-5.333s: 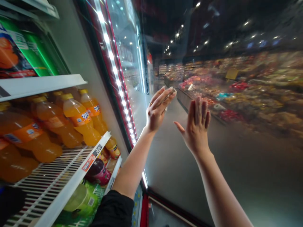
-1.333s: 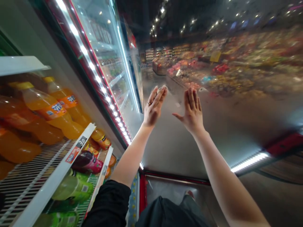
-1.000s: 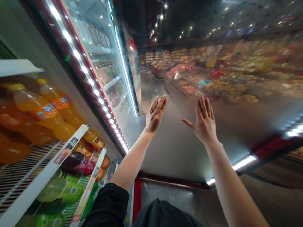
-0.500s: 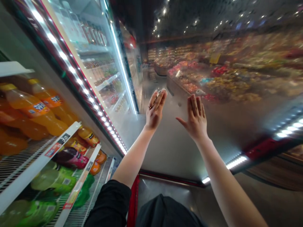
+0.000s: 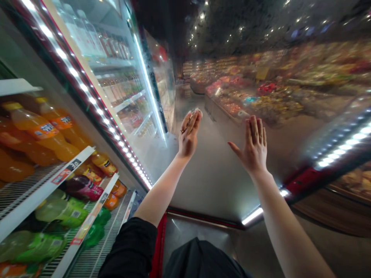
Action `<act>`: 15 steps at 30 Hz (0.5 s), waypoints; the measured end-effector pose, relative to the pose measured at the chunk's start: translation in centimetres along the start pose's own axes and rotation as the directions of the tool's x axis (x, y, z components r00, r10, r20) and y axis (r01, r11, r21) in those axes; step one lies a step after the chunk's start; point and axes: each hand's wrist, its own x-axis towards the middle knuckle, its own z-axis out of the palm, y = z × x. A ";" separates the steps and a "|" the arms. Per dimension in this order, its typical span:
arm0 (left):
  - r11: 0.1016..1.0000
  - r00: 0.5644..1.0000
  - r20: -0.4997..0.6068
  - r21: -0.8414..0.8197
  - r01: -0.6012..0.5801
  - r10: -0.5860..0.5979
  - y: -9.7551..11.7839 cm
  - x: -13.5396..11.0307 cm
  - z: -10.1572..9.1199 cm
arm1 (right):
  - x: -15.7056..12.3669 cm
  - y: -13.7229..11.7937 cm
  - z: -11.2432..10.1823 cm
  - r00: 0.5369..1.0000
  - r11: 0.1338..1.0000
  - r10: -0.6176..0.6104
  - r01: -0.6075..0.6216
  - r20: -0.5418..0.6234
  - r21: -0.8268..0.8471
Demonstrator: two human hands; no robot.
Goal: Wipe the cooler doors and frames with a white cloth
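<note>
Small shiny thing (image 5: 196, 113) sits at the tips of the left hand (image 5: 189, 135), up near the middle of the picture. Those fingers are closed together on it, but it is too small to tell what it is. The right hand (image 5: 254, 144) is wide open and holds nothing. Orange soda bottles (image 5: 37, 131) stand in a glass-door fridge (image 5: 116, 116) at the left, and a white shelf edge (image 5: 31, 202) has a red tag (image 5: 62, 177) showing 30.

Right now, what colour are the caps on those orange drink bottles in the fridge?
The caps are yellow, clearest in the head view.
</note>
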 end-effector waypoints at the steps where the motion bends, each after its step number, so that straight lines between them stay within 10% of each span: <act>1: 1.000 1.000 0.020 -0.010 -0.015 0.015 -0.2 0.8 -0.1 | -0.1 0.5 -0.2 1.000 1.000 0.002 -0.002 0.003 -0.001; 9: 0.989 0.976 -0.198 0.101 0.109 -0.087 2.0 0.2 1.2 | -1.3 3.1 -1.0 0.999 0.998 0.051 -0.050 0.013 -0.048; 15: 0.999 0.997 0.061 -0.010 -0.048 0.049 4.9 1.0 3.3 | -1.5 3.2 -1.1 0.998 0.998 0.032 -0.028 0.062 -0.055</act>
